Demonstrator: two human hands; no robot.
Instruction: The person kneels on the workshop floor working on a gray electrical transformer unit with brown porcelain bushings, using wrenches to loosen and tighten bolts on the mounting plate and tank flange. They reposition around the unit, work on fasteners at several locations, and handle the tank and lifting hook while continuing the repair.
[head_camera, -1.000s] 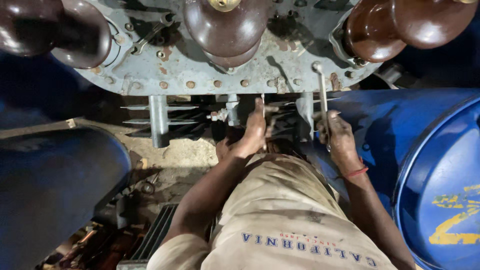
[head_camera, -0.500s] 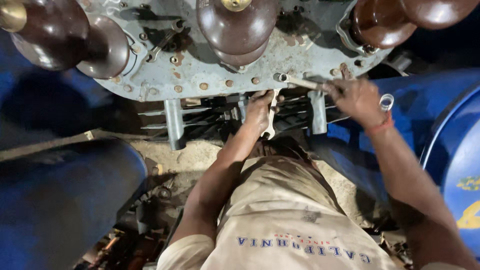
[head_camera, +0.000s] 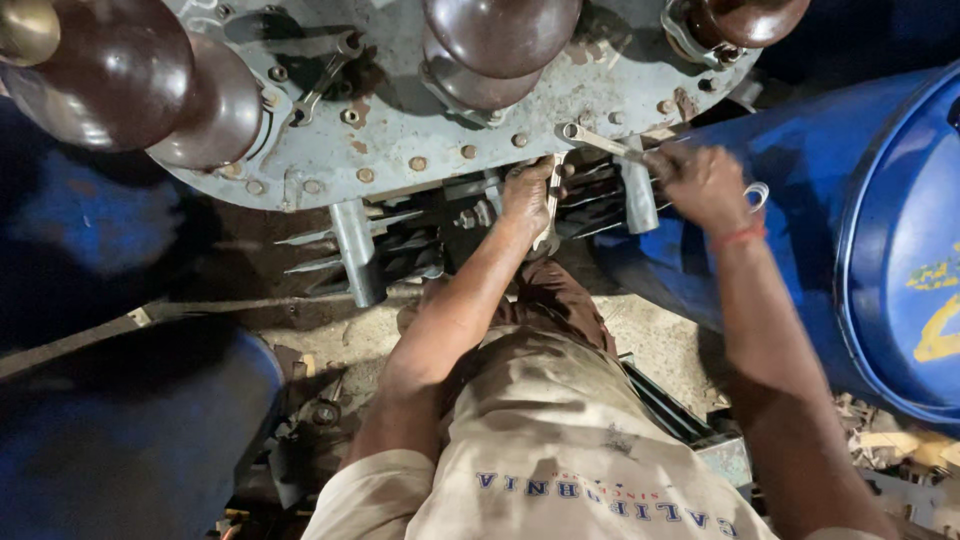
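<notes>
A grey bolted transformer lid (head_camera: 420, 130) with brown porcelain bushings (head_camera: 500, 40) fills the top of the view. My right hand (head_camera: 705, 185) is closed around a long silver ring spanner (head_camera: 610, 147). Its ring end sits on a bolt at the lid's rim. My left hand (head_camera: 528, 195) reaches under the rim right below it. It grips a second silver spanner (head_camera: 551, 205) that stands nearly upright against the flange. A red thread circles my right wrist.
Another wrench (head_camera: 325, 78) lies on the lid near the left bushings (head_camera: 150, 85). Cooling fins (head_camera: 390, 245) jut out under the rim. A blue drum (head_camera: 900, 250) stands at the right, a dark blue drum (head_camera: 120, 440) at lower left. Scrap metal litters the sandy ground (head_camera: 330, 400).
My right hand swung its spanner from upright beside the flange to lying across the rim, ring end on a bolt. My left hand stayed under the rim with its spanner.
</notes>
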